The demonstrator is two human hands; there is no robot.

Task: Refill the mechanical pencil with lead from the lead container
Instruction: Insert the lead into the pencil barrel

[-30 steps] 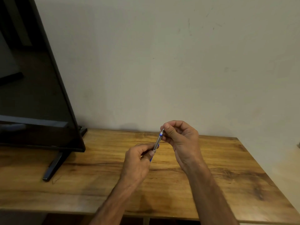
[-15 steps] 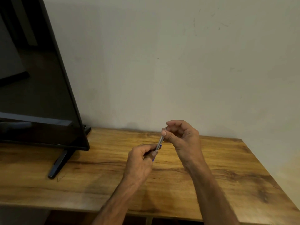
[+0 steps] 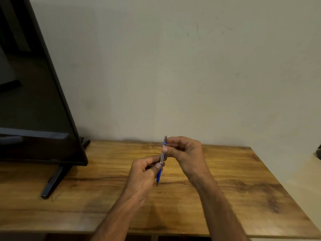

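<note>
I see my left hand [image 3: 145, 173] and right hand [image 3: 185, 153] bare, with short nails; both forearms run uncovered back from the wrists to the frame's edge.

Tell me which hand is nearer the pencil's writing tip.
Left. The left hand pinches the mechanical pencil low on its barrel, just above the tip; the right hand pinches it near the top end, farther from the tip.

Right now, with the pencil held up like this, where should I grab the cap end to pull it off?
Pinch the short silver cap at the top of the mechanical pencil from the right side with the right hand. The pencil stands nearly upright, tip down, and the left hand already steadies its lower barrel.
</note>
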